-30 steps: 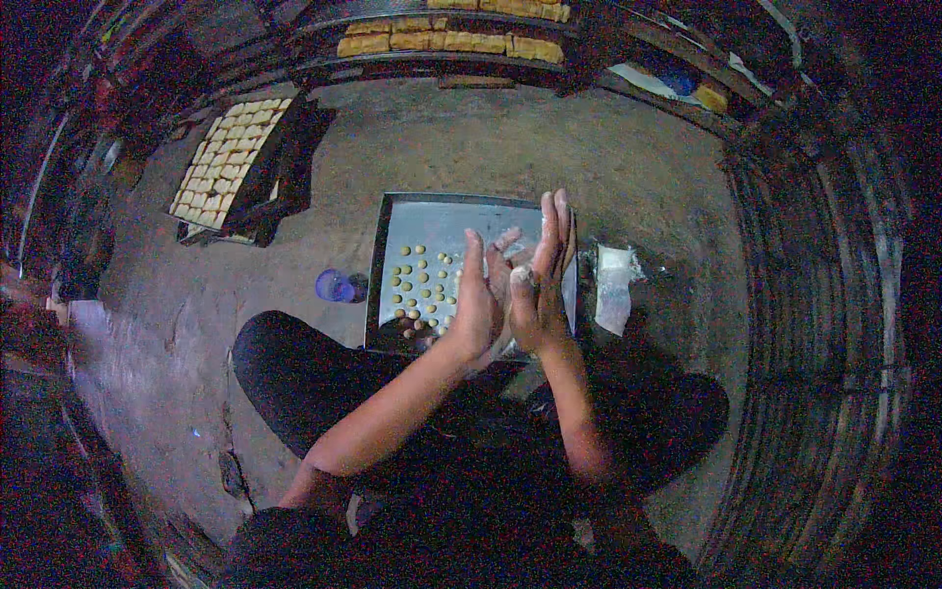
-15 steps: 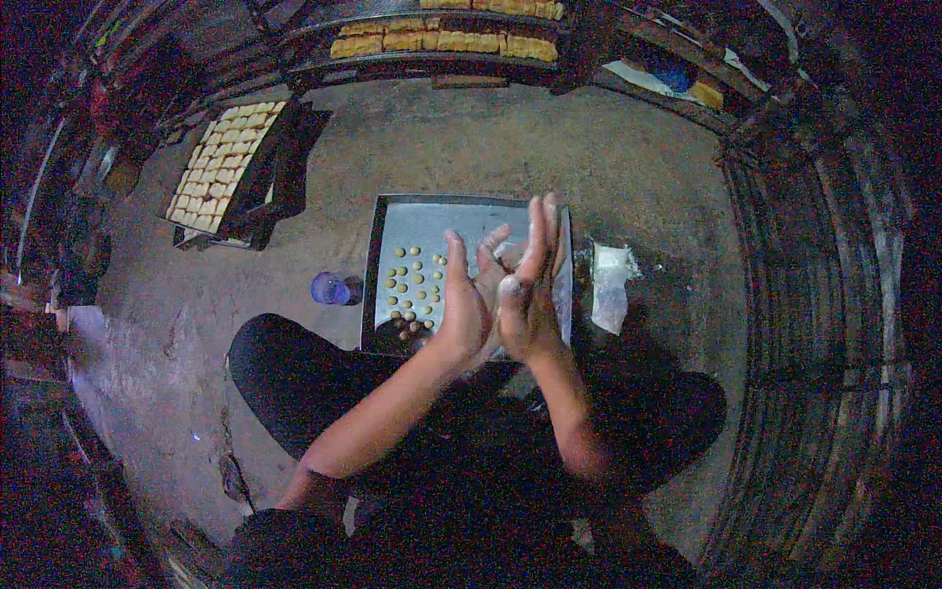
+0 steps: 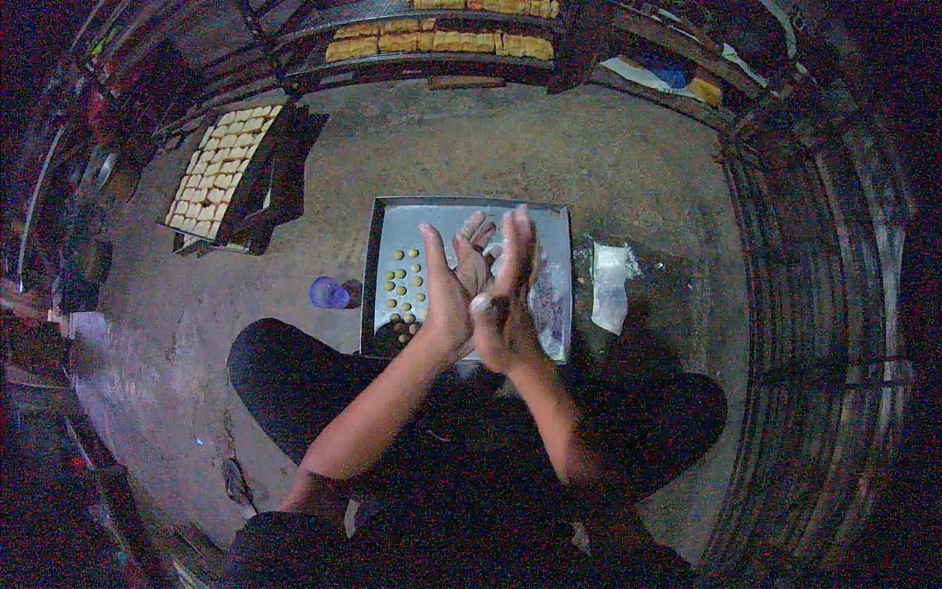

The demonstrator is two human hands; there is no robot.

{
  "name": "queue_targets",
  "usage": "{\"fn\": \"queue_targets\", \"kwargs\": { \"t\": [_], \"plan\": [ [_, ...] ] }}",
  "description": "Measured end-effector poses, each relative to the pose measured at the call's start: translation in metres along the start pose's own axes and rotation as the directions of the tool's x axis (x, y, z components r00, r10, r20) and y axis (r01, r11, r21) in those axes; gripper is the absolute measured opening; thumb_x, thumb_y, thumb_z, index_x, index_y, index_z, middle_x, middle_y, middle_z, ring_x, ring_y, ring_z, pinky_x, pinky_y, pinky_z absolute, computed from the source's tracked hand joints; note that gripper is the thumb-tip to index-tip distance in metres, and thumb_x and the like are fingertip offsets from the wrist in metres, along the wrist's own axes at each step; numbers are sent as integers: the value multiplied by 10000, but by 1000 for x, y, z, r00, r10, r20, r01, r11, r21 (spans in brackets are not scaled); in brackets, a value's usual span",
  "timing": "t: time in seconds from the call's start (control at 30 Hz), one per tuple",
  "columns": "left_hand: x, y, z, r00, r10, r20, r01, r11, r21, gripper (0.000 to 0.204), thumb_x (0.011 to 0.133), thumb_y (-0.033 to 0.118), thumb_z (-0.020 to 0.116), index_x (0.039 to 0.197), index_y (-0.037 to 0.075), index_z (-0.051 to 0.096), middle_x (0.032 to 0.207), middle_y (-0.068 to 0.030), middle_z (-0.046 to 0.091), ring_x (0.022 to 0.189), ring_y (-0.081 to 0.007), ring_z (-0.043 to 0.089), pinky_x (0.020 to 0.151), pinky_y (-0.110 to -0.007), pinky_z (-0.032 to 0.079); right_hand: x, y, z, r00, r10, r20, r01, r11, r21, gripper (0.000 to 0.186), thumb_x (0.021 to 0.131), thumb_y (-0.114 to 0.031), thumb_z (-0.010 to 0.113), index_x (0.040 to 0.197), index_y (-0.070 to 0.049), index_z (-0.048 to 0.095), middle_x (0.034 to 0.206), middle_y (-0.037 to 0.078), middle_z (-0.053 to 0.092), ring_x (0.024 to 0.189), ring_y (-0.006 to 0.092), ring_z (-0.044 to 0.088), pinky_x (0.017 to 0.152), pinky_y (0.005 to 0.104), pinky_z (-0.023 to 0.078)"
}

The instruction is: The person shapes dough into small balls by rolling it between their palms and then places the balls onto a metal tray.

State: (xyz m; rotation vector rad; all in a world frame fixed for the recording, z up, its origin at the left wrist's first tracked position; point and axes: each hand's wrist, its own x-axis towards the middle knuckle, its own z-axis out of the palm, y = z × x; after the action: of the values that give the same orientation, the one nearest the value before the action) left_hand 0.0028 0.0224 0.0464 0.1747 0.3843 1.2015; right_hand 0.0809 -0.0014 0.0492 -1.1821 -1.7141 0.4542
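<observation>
Over the shallow metal tray (image 3: 551,224), my left hand (image 3: 450,299) and my right hand (image 3: 509,319) are pressed together at the palms. Their fingers stretch out and point away from me, dusted with white powder. Whether anything lies between the palms is hidden. Small round yellowish dough balls (image 3: 396,276) sit in rows on the left part of the tray, with darker ones in shadow at its near left corner. White powder (image 3: 552,294) is smeared over the tray's right side.
A purple cup (image 3: 326,292) stands left of the tray. On the right lies a white plastic bag (image 3: 609,287) with powder spilled around it. Farther left, a tray of pale dough pieces (image 3: 218,172) rests on a stand. Baked loaves (image 3: 464,43) fill a rack at the back.
Both hands have shifted left and slightly nearer to me, still palm against palm. More of the tray's powdery right side now shows, while the rightmost dough balls are covered.
</observation>
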Motion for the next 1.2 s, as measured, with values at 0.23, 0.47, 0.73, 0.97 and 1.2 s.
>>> {"fn": "queue_targets", "kwargs": {
  "t": [0.23,0.47,0.73,0.97,1.2],
  "plan": [
    [-3,-18,-1,930,130,343,-278,859,430,815,990,692,158,1607,171,53,1672,-89,101,1528,-341,127,1244,-480,71,27,5,-4,997,-82,-13,82,997,0,1027,890,-787,320,1565,-27,176,1608,311,118,1497,494,70,1157,667,-27],
    [-5,12,10,999,35,12,-35,999,1,897,937,781,233,1538,118,293,1629,-103,250,1505,-331,218,1225,-515,151,-1,3,2,981,-144,129,143,990,17,1023,910,-783,269,1563,-9,130,1615,324,66,1498,485,85,1156,642,-25],
    [-16,0,-2,985,26,169,-48,990,129,820,990,699,168,1566,117,220,1654,-135,152,1521,-315,166,1233,-473,142,21,9,-12,988,-143,55,147,986,-82,981,935,-744,246,1552,16,166,1608,308,137,1498,460,126,1177,606,13],
    [-2,0,-13,925,194,325,-282,927,247,773,999,623,339,1587,186,93,1668,-99,78,1523,-317,160,1214,-503,206,17,-13,9,950,-303,72,304,953,-3,1024,911,-792,210,1553,6,185,1599,322,151,1493,467,138,1178,610,22],
    [-7,-27,-43,964,-65,259,16,982,186,658,1031,551,362,1508,140,169,1529,-87,219,1368,-248,341,1044,-427,446,36,-19,-20,997,-66,-37,66,998,6,994,931,-755,289,1565,0,159,1625,262,125,1495,417,177,1208,536,67]
  ]
}}
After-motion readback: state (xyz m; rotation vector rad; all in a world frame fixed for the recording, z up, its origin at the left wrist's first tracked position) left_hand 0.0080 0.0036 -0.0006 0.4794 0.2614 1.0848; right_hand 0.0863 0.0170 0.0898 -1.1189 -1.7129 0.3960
